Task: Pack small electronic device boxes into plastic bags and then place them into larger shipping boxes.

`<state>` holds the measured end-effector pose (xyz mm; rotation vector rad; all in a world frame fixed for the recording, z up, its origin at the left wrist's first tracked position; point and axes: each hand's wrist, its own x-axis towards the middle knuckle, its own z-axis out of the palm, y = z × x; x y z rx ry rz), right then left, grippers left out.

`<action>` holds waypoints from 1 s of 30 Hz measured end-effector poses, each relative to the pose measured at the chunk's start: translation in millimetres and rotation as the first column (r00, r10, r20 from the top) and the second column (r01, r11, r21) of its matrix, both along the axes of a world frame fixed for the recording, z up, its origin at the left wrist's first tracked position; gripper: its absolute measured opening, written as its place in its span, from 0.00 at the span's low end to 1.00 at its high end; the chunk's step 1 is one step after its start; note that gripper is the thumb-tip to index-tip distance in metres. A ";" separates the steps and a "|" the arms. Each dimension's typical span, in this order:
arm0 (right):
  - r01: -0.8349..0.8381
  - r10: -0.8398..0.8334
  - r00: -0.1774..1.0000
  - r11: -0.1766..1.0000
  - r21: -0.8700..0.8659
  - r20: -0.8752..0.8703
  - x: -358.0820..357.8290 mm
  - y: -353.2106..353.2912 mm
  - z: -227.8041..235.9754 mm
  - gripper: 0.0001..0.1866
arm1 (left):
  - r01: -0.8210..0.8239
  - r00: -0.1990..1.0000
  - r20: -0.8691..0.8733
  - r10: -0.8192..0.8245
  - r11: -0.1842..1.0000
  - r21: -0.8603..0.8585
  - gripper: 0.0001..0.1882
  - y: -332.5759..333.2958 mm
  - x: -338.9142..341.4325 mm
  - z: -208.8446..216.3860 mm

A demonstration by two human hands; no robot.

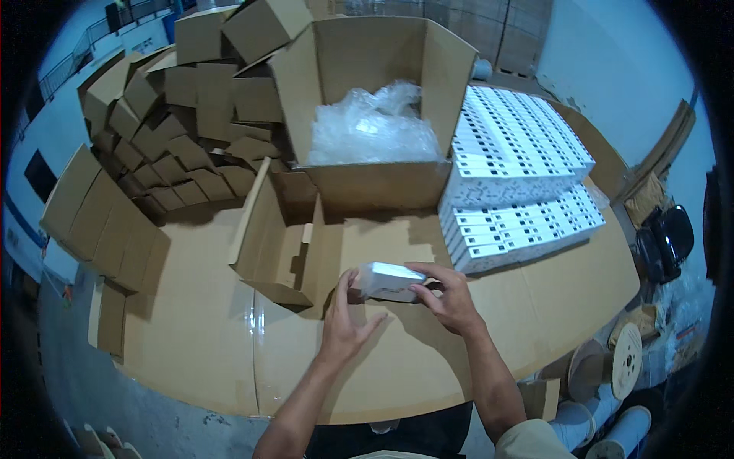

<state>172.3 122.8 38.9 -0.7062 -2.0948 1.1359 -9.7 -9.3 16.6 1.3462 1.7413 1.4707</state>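
Note:
My right hand (445, 298) pinches the right end of a small white box (396, 278) between thumb and fingers, just above the table. Clear plastic wrap (367, 280) covers the box's left end. Close by that end is my left hand (348, 321), its thumb spread away from the fingers. Its fingertips come up to the wrap; whether they touch it I cannot tell. Beyond my left hand stands an open brown carton (264, 264) with a divider-like inner wall, its inside partly in shadow.
A large carton (375, 183) of clear plastic bags (375, 126) stands at the back. Stacked white boxes (520, 164) fill the right rear. Folded brown cartons (183, 126) pile up at back left, more (103, 218) at the left edge. Cardboard covers the table (191, 336). Spools (627, 359) stand lower right.

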 end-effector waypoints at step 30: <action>0.092 -0.047 0.983 0.964 0.249 -0.178 -219.4 79.5 27.4 0.15 | -0.057 0.747 -0.651 -0.138 0.962 -0.269 0.34 -90.8 9.7 1.5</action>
